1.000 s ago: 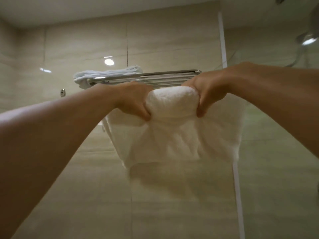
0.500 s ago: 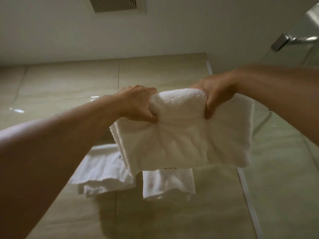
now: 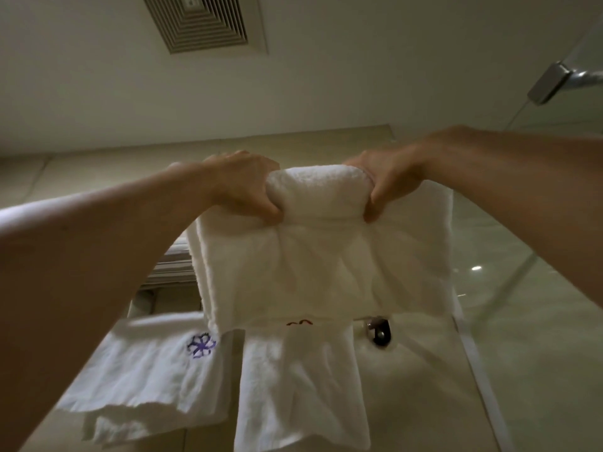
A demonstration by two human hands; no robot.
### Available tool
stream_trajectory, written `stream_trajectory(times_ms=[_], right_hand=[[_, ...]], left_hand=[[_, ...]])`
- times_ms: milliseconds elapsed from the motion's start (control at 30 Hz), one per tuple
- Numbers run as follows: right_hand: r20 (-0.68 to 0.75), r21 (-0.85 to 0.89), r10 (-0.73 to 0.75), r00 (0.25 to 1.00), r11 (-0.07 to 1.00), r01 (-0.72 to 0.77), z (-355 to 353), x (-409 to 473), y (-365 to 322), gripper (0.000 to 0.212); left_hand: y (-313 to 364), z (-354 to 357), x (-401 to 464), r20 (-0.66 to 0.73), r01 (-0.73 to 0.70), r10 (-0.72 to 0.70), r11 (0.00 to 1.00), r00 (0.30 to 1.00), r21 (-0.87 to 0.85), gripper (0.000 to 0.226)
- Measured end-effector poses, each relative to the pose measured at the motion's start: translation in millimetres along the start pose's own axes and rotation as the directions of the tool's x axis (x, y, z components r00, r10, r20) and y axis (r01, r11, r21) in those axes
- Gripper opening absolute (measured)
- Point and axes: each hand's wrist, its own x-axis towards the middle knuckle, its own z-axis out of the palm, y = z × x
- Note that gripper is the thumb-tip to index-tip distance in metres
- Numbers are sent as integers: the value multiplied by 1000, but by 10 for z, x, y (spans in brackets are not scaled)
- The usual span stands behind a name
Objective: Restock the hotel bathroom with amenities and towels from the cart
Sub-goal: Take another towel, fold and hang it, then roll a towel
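I hold a thick folded white towel (image 3: 326,265) up high in front of me, close under the ceiling. My left hand (image 3: 244,187) is shut on its upper left edge and my right hand (image 3: 388,181) is shut on its upper right edge. The towel bunches into a roll between my hands and hangs down below them. Behind its left side a bit of the metal towel shelf (image 3: 169,269) shows. Two smaller white towels hang below: one with a purple flower (image 3: 146,370) on the left, one with a red mark (image 3: 300,380) in the middle.
A ceiling vent (image 3: 202,21) is overhead. A glass shower panel (image 3: 528,288) with a metal bracket (image 3: 551,83) stands on the right. A chrome wall mount (image 3: 377,331) sits right of the hanging towels. Beige wall tiles lie behind everything.
The view has tilted further up toward the ceiling. My hands have lifted the towel higher, and the two hanging towels below have come into fuller view.
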Motion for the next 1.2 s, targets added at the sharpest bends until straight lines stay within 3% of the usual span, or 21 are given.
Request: stream_trajectory(times_ms=[200, 400, 500, 600, 667, 733, 800, 867, 967, 1000, 1100, 1200], right_hand=[[-80, 5, -14, 997, 1000, 14, 57, 169, 197, 56], [-109, -31, 38, 993, 999, -41, 217, 413, 276, 54], [-270, -93, 58, 961, 992, -86, 522, 550, 292, 29], [-459, -108, 85, 885, 983, -150, 668, 570, 283, 14], [-434, -86, 38, 900, 993, -83, 604, 475, 151, 24], [-376, 68, -13, 926, 997, 41, 535, 304, -55, 47], [-353, 89, -102, 930, 986, 142, 525, 110, -244, 58], [-361, -112, -230, 904, 973, 203, 610, -28, -338, 67], [-336, -546, -380, 862, 824, 151, 822, -65, -319, 99], [-335, -593, -369, 867, 797, 110, 881, -29, -288, 102], [-407, -542, -296, 864, 840, 32, 933, 36, -283, 83], [-401, -494, -281, 872, 868, 53, 876, 68, -294, 76]], left_hand=[[-38, 112, 201, 7, 67, -68, 998, 998, 21, 62], [-90, 313, 388, 104, 180, -172, 981, 980, -74, 58], [-187, 511, 515, 126, 248, -235, 963, 964, -105, 70], [-273, 660, 649, 108, 236, -228, 970, 968, -65, 39], [-266, 691, 719, 102, 197, -192, 979, 976, -45, 21], [-232, 694, 762, 100, 180, -173, 981, 980, -69, 8], [-207, 688, 777, 104, 164, -154, 983, 983, -86, 18], [-208, 687, 810, 113, 161, -149, 982, 982, -100, 29], [-160, 662, 798, 100, 171, -162, 982, 982, -86, 32], [-147, 658, 800, 83, 158, -151, 984, 985, -77, 33], [-82, 639, 751, 67, 154, -148, 984, 987, -88, 32], [-93, 598, 743, 63, 144, -140, 987, 988, -70, 15]])
